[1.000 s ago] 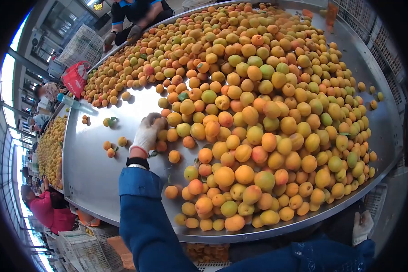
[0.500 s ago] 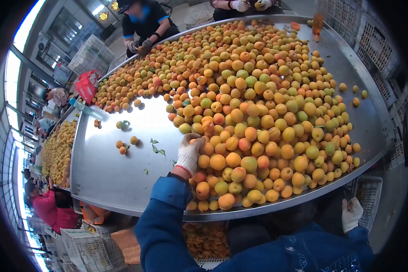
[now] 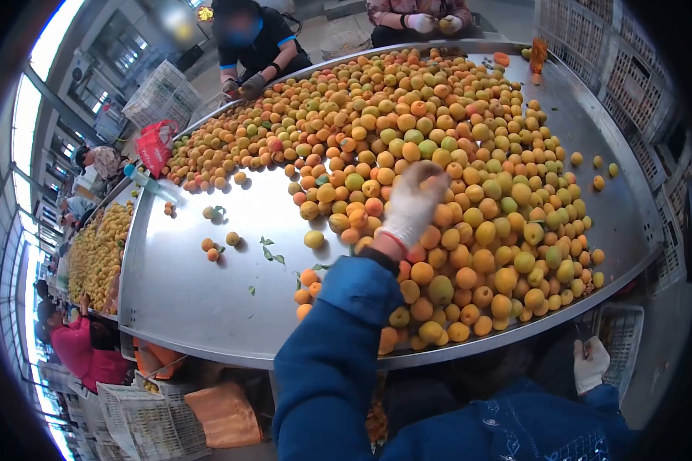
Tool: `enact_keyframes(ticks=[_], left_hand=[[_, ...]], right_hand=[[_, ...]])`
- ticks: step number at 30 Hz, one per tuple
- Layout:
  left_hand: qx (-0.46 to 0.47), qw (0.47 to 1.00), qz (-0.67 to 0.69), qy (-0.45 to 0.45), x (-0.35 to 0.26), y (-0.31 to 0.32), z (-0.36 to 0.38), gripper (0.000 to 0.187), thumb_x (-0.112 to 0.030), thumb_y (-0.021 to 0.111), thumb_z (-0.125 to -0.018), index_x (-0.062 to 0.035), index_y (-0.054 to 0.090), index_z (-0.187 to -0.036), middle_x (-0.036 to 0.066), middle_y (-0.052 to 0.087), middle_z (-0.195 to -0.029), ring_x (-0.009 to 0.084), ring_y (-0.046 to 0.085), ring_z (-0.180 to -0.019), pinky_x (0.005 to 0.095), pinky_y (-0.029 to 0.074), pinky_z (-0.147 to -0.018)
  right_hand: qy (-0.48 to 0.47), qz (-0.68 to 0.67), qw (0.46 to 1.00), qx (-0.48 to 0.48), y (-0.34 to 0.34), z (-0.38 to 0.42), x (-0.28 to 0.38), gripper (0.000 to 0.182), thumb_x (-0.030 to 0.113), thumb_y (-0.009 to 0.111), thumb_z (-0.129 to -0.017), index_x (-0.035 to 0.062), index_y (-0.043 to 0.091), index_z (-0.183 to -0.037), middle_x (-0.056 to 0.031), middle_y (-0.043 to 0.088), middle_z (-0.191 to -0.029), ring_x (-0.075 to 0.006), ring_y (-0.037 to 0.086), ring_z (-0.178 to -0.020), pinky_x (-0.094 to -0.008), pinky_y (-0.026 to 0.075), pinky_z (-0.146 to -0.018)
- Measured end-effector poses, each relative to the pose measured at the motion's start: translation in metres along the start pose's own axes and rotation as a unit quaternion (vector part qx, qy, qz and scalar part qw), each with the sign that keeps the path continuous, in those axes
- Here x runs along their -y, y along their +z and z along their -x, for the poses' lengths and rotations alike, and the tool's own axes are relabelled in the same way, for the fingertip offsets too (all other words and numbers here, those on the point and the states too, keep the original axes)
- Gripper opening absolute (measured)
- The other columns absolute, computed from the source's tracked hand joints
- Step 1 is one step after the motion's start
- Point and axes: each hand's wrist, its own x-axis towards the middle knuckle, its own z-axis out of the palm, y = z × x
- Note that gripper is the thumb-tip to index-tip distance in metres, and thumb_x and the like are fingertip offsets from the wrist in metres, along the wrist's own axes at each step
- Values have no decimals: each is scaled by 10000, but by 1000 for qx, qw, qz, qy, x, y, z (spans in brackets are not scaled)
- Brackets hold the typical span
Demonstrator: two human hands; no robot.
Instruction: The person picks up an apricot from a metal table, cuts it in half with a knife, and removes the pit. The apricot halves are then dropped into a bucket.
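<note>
Head view shows leaves beside piled fruit.

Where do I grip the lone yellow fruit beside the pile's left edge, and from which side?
Probably pinch the yellow fruit across its rounded middle, coming down from above and the picture's left: bare metal table lies on that side, while the fruit pile sits close on its right.

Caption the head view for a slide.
Gloved left hand over piled fruit on a metal table; gloved right hand near a crate.
</note>
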Motion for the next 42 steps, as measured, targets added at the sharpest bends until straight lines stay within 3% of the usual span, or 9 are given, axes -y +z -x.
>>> enact_keyframes(ticks=[6, 13, 18, 31, 36, 38, 40, 41, 42], left_hand=[[-133, 991, -23, 11, 67, -132, -52, 362, -284, 669, -856, -3, 623, -1079, 152, 653, -1035, 231, 628, -946, 317, 473, -842], [-88, 911, -393, -92, 102, -190, -71, 593, -478, 612, -847, -68, 528, -1268, 210, 578, -1239, 379, 575, -1114, 412, 434, -976], [-52, 889, -439, -121, 113, -172, -89, 599, -552, 572, -842, -105, 578, -1240, 217, 579, -1229, 378, 568, -1113, 420, 441, -955], [-40, 991, 110, -60, 87, -112, -45, 389, -189, 640, -882, 4, 598, -1217, 58, 629, -1104, 140, 568, -1019, 264, 441, -904], [-33, 997, 65, -17, 51, -33, -32, 236, -182, 616, -887, -37, 656, -1069, 21, 629, -1015, 146, 580, -933, 282, 470, -855], [12, 939, -319, 124, 33, 9, -25, 271, -189, 625, -889, -47, 625, -1120, 24, 628, -984, 126, 587, -917, 269, 481, -806], [7, 882, -405, 241, 17, 32, -17, 315, -185, 650, -874, -57, 611, -1159, 37, 637, -1000, 151, 602, -914, 292, 491, -799], [5, 882, -404, 244, 11, 35, -18, 315, -185, 650, -874, -57, 611, -1159, 37, 637, -1000, 151, 602, -914, 292, 491, -799], [81, 973, -175, 126, 1, 36, -22, 318, -176, 653, -874, -60, 610, -1166, 33, 634, -1008, 157, 607, -927, 295, 492, -804]], right_hand=[[2, -17, 1000, 10, 6, 0, -7, 316, 178, 730, -778, 54, 459, -672, -138, 439, -580, -353, 481, -532, -416, 373, -512], [-34, -2, 999, -3, 9, -3, -12, 297, 152, 697, -774, 58, 437, -664, -138, 412, -594, -364, 458, -545, -424, 353, -517], [-68, 6, 998, -4, 4, -6, -6, 292, 80, 694, -781, 48, 422, -677, -125, 400, -584, -307, 453, -510, -388, 341, -498], [-50, -5, 999, -20, 13, 1, -21, 270, 131, 711, -748, 61, 457, -688, -135, 423, -603, -357, 473, -555, -430, 359, -525], [-54, -12, 998, -23, 7, 1, -11, 284, 141, 727, -744, 76, 463, -661, -129, 422, -573, -355, 476, -531, -423, 359, -506], [-21, -40, 999, -29, 6, 1, -8, 291, 146, 731, -747, 79, 465, -647, -131, 428, -555, -358, 485, -520, -423, 368, -505], [-33, -31, 998, -47, 2, 0, -4, 296, 151, 735, -742, 75, 466, -647, -138, 451, -562, -364, 502, -527, -426, 378, -506], [-30, -30, 998, -50, 2, 1, -5, 295, 155, 739, -739, 72, 470, -651, -141, 457, -565, -367, 507, -531, -427, 381, -504], [-27, -30, 998, -50, 2, 2, -6, 295, 159, 742, -735, 68, 473, -654, -144, 462, -569, -370, 512, -534, -429, 384, -502]])
